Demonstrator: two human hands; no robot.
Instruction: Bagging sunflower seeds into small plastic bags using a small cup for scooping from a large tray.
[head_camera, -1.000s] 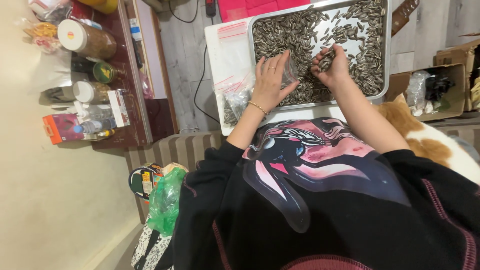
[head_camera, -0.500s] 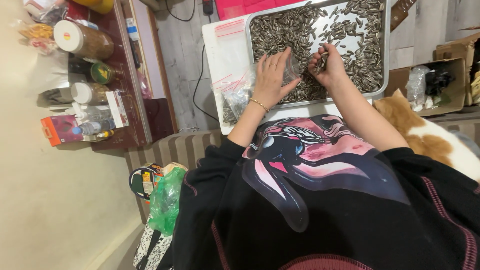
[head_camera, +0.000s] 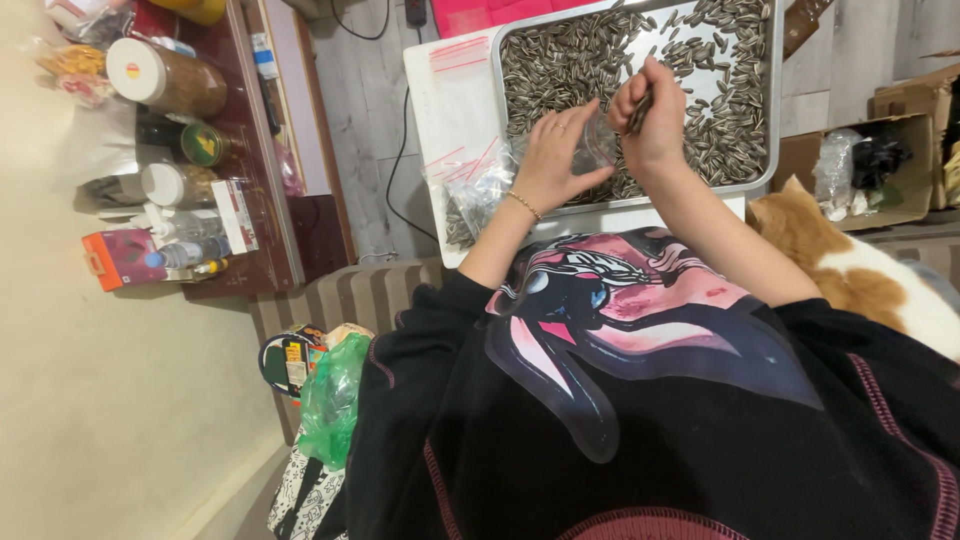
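Here, the right hand (head_camera: 652, 115) has its grip pinched together on a clump of sunflower seeds (head_camera: 638, 110), upper centre of the frame. Just beside it, the left hand (head_camera: 556, 160) clasps a small clear bag (head_camera: 597, 145) above the metal tray (head_camera: 776, 100) of seeds on the white counter (head_camera: 450, 95). An orange-and-white cat (head_camera: 850, 265) lies at right.

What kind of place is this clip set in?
Most likely a home room used for hand-packing: an orange-and-white cat lies beside the person, a dark wooden shelf holds jars, and a metal tray of sunflower seeds sits ahead.
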